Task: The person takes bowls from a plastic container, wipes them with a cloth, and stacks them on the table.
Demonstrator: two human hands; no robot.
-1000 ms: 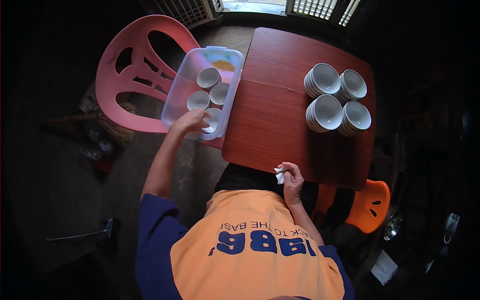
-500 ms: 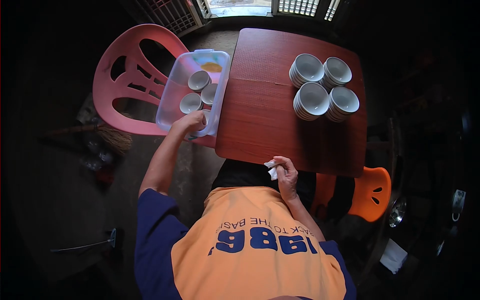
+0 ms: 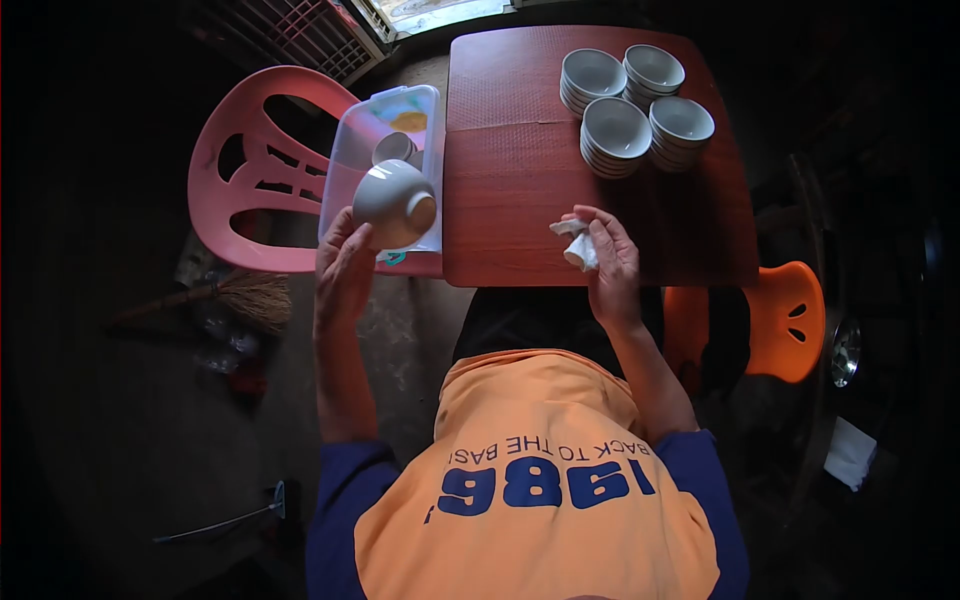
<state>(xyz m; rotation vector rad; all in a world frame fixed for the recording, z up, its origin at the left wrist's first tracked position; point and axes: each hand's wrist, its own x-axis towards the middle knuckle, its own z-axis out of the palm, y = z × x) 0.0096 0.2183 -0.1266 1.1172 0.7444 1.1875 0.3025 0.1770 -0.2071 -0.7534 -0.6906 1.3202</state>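
Observation:
A white bowl (image 3: 388, 208) is held at its rim by my left hand (image 3: 345, 262), tilted with its foot turned to the right. It is in front of the clear plastic bin (image 3: 430, 110), where another small bowl (image 3: 392, 149) shows behind it; the rest of the bin's contents are partly hidden. My right hand (image 3: 615, 260) pinches a crumpled white tissue (image 3: 577, 245) over the table's near edge. Farther right on the reddish-brown table (image 3: 505, 200) stand several stacks of white bowls (image 3: 614, 130), openings up.
The bin rests on a pink plastic chair (image 3: 222, 205) left of the table. An orange chair (image 3: 785, 325) stands at the near right. On the dark floor to the left lies a straw broom (image 3: 255, 298). A white sheet (image 3: 850, 453) is at the lower right.
My left hand has come up out of the bin with a bowl. My right hand has risen with the tissue and moved right, over the table edge. The view has shifted.

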